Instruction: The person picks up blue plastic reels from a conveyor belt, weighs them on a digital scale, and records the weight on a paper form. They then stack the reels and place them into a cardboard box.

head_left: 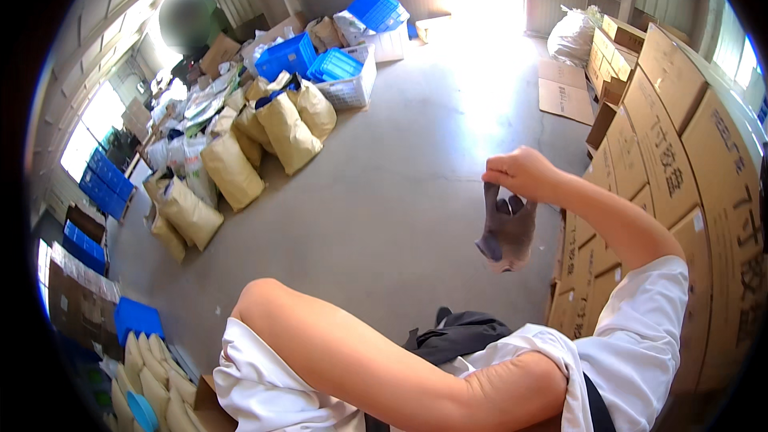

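Note:
My right hand [516,170] is raised ahead of me with the arm stretched out. Its fingers are closed on a grey glove [510,228], which hangs limp below them over the floor. My left arm [344,336] bends at the elbow and crosses low in front of my body. At its end, my left hand [524,382] is against the white shirt [636,344]; its fingers are hidden by the cloth. A black bag or cloth [456,336] lies close to my body, partly behind the left arm.
Stacked cardboard boxes [652,152] line the right side. Full tan sacks [232,172] stand on the left, beside blue crates [288,56] and a white basket [350,92]. A person [192,24] is behind that pile. More tan sacks [156,376] sit at lower left. Grey floor [376,200] lies ahead.

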Available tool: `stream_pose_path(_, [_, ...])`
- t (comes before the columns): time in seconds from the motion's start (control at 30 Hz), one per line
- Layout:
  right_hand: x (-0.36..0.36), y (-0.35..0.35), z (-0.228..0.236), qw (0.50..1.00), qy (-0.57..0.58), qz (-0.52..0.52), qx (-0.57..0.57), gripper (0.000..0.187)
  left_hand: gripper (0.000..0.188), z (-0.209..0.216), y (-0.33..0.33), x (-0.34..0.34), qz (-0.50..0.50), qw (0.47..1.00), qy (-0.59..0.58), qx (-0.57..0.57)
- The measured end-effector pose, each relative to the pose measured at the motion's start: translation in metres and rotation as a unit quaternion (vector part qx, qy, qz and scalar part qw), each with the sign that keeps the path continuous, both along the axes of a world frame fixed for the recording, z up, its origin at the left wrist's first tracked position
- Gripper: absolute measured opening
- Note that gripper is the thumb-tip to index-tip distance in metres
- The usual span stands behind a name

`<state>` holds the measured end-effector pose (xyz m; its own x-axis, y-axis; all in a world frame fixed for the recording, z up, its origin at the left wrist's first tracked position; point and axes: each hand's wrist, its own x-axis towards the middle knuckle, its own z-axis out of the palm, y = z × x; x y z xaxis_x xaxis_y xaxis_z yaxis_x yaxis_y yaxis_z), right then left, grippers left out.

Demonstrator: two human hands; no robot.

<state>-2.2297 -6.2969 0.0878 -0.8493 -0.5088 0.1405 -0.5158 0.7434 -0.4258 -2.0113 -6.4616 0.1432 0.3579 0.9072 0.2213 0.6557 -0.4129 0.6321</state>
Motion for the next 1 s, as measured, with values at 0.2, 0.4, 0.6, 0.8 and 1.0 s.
stream_pose_path(0.2, [-0.144, -0.001, -0.026, 0.995, -0.066, -0.065, -0.024, 0.027, 0.018, 0.004, -0.008, -0.177, -0.017, 1.0, -0.007, 0.012])
stream_pose_path(0.4, [-0.297, 0.012, -0.035, 0.997, -0.022, -0.064, 0.039, 0.028, 0.018, -0.013, -0.007, -0.348, -0.059, 0.998, -0.008, 0.031])
stream_pose_path(0.6, [-0.439, 0.038, -0.073, 0.98, -0.09, -0.174, -0.021, 0.025, 0.018, -0.02, -0.014, -0.549, -0.113, 0.99, -0.02, 0.077])
stream_pose_path(0.8, [-0.517, 0.074, -0.153, 0.888, -0.209, -0.325, -0.247, 0.022, 0.018, -0.011, 0.047, -0.702, -0.167, 0.983, -0.029, 0.073])
stream_pose_path(1.0, [-0.66, 0.118, -0.251, 0.819, -0.266, -0.383, -0.334, 0.024, 0.018, -0.033, 0.137, -0.883, -0.196, 0.977, -0.009, 0.081])
